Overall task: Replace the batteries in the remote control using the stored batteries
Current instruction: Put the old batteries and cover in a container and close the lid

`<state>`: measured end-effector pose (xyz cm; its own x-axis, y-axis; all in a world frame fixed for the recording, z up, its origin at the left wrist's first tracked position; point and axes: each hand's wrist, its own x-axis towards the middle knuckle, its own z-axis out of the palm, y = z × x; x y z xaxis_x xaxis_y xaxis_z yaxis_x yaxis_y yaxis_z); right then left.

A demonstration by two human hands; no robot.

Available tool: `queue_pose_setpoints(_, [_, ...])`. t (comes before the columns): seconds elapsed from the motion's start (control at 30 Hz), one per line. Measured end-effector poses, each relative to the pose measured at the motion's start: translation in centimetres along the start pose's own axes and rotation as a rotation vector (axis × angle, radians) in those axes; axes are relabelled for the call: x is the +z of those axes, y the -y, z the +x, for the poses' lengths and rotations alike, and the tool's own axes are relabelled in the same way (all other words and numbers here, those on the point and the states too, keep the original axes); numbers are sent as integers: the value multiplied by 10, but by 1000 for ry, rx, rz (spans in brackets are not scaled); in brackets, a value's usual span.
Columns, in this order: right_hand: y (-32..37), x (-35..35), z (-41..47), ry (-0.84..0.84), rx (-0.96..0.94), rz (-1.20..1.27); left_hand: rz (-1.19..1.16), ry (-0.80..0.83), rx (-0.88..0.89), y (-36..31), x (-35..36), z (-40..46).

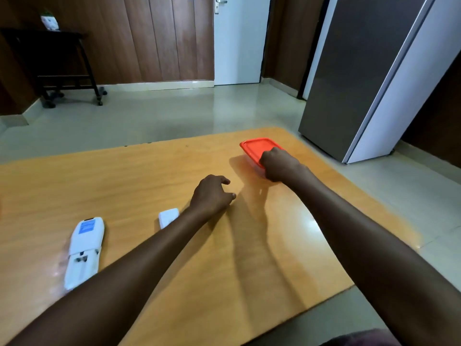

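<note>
I sit at a wooden table [139,186] in a room with a pale floor. Nearest to me, at about 8 o'clock, the white remote control [84,250] lies on its face with the battery compartment uncovered; I cannot tell if any batteries are inside. Its white battery cover [167,217] lies apart from it at 11 o'clock, partly behind my left forearm. My left hand [211,196] is over the middle of the table, the fingers loosely curled and holding nothing. Farther, at 1 o'clock, my right hand [280,164] grips the near corner of the orange-lidded container [259,147], fingers curled around its edge. Beyond the table, a grey fridge [359,78] stands at 2 o'clock, a white door [239,43] at 12 o'clock, and a dark trolley [59,61] at 10 o'clock.
</note>
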<state>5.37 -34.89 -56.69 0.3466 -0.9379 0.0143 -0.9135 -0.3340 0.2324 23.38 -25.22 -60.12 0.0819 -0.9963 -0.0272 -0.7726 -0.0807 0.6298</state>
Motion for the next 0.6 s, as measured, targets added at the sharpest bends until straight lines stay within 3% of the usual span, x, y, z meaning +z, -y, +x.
queue_pose_setpoints(0.23, [-53,47,83,-190,172,202,237,114,36,6,21,53])
queue_pose_setpoints(0.43, [-72,71,127,-339,217,284,283,80,90,13,37,60])
queue_pose_setpoints(0.6, [-74,74,137,-353,275,318,292,70,93,14,37,62])
